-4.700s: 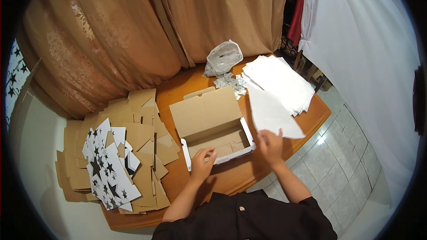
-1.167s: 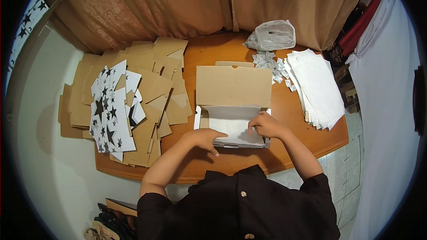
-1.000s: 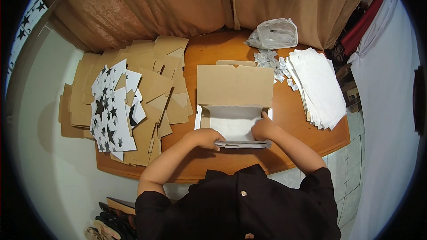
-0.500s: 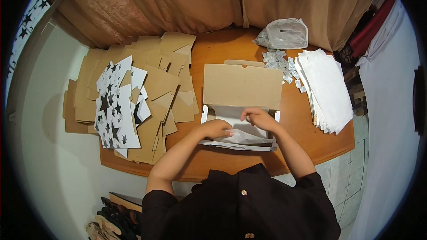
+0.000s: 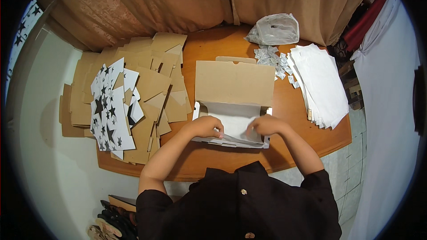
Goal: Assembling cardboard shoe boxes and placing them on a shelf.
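An open cardboard box (image 5: 267,138) sits in front of me, its brown lid (image 5: 235,82) tipped back, away from me. White paper (image 5: 235,113) lines its inside and rises toward the near wall. My left hand (image 5: 207,126) is at the near left part of the box, thumb and fingers pinched on the paper's near edge. Over the right part of the box, my right hand (image 5: 266,125) points its fingers down at the paper. Those fingertips are smeared by motion, so their grip is unclear.
Flat brown cardboard pieces (image 5: 149,78) pile up on the left, topped by white star-printed ones (image 5: 113,115). To the right lies a stack of white paper sheets (image 5: 320,86). Small silvery packets (image 5: 269,56) are scattered beside a clear plastic bag (image 5: 278,30) at the back.
My right hand has lowered and turned its fingers down toward the paper. The paper's near edge is now flatter along the front wall. The whole view has shifted slightly.
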Motion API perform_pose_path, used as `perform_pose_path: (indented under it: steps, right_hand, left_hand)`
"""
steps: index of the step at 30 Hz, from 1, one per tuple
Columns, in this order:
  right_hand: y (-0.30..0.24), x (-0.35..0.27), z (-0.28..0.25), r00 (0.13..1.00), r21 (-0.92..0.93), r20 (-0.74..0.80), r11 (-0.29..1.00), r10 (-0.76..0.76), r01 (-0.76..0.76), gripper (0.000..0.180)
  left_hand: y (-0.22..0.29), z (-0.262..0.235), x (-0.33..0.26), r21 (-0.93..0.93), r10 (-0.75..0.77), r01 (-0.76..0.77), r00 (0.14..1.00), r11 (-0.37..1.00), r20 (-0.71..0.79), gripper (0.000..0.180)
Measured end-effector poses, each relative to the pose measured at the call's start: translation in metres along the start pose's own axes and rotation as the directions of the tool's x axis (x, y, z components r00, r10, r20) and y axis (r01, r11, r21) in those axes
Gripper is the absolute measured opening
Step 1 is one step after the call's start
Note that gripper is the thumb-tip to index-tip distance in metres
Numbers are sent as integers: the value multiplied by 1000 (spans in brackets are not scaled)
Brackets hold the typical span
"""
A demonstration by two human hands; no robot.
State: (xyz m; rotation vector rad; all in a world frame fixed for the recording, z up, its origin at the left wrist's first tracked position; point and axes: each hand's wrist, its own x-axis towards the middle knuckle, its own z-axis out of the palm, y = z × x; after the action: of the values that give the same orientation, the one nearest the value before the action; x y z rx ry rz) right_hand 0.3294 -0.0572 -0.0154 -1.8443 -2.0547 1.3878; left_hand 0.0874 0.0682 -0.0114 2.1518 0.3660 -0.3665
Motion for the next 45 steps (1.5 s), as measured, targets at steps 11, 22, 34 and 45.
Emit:
perform_pose_path:
  steps: [11, 22, 34, 45]
  right_hand:
    - [-31, 17, 1, 893, -448, 440, 884, 91, 131, 26]
    - [-33, -16, 5, 921, -179, -370, 982, -121, 57, 34]
    - [-16, -3, 66, 936, -587, -294, 809, -193, -18, 29]
    - [-12, 2, 71, 842, -560, -472, 826, -262, -56, 22]
  left_hand:
    - [1, 2, -6, 105, -101, 105, 994, 989, -43, 19]
    - [-23, 10, 33, 302, -289, 308, 951, 902, -108, 27]
    - [-15, 22, 28, 381, -188, 249, 963, 890, -192, 25]
    - [-1, 41, 13, 455, 203, -63, 943, 888, -265, 33]
